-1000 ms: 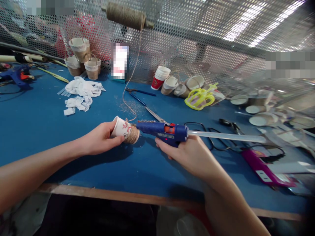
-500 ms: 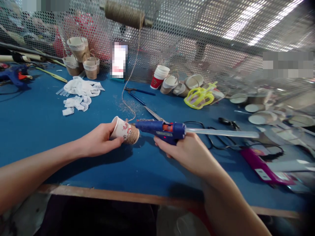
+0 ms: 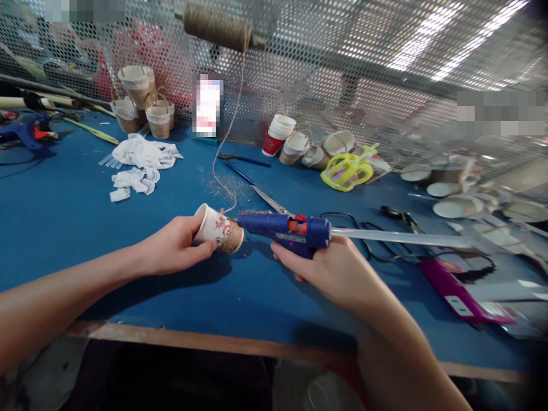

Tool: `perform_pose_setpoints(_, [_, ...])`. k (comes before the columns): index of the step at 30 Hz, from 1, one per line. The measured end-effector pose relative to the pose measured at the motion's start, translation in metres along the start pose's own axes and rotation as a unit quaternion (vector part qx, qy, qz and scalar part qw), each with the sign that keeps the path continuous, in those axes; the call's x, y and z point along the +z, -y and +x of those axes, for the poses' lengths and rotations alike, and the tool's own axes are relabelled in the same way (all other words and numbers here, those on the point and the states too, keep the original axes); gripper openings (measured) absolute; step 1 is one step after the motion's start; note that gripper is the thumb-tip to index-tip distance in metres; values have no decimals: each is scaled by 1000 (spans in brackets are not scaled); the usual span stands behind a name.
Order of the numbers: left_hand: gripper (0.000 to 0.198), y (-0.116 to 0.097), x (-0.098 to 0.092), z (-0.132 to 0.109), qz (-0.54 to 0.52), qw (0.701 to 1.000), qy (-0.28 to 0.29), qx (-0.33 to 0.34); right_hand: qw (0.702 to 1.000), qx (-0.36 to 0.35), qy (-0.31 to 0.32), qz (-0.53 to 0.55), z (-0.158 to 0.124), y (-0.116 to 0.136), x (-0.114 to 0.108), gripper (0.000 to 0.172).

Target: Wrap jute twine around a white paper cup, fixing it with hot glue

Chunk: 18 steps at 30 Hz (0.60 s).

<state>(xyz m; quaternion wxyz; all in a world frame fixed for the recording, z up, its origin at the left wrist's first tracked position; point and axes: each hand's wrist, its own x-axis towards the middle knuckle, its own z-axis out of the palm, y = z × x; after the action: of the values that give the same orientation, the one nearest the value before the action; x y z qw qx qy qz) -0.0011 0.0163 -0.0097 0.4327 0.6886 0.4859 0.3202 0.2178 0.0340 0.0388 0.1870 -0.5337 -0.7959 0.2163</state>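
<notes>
My left hand is wrapped round a white paper cup with a red floral print, tilted on its side with its mouth to the left. Brown twine is wound round the cup's base end. A loose strand of twine runs from the cup up to a spool overhead. In my right hand is a blue hot glue gun, its handle gripped and a long clear glue stick sticking out behind. The gun's nozzle is at the twine's edge on the cup; whether it touches, I cannot tell.
Pliers and scissors lie beyond the cup. Twine-wrapped cups with handles stand at the back left, near white fabric scraps. A yellow plastic piece and a purple box are to the right. Black cable lies behind the gun.
The glue gun and my right hand have shifted slightly to the right. The glue stick also reaches further right. My left hand and the cup are almost where they were.
</notes>
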Motion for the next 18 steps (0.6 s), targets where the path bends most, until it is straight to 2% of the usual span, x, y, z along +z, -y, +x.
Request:
perform_pose_setpoints(5, [32, -1, 0, 0, 34, 999, 12, 2, 1000, -1, -13, -4, 0, 0, 0, 23])
perform_pose_setpoints(11, [34, 0, 0, 1, 47, 999, 15, 2, 1000, -11, 1, -4, -1, -1, -1, 26])
perform_pose_setpoints(18, [33, 0, 0, 1, 49, 999, 15, -2, 999, -22, -20, -20, -2, -2, -1, 25])
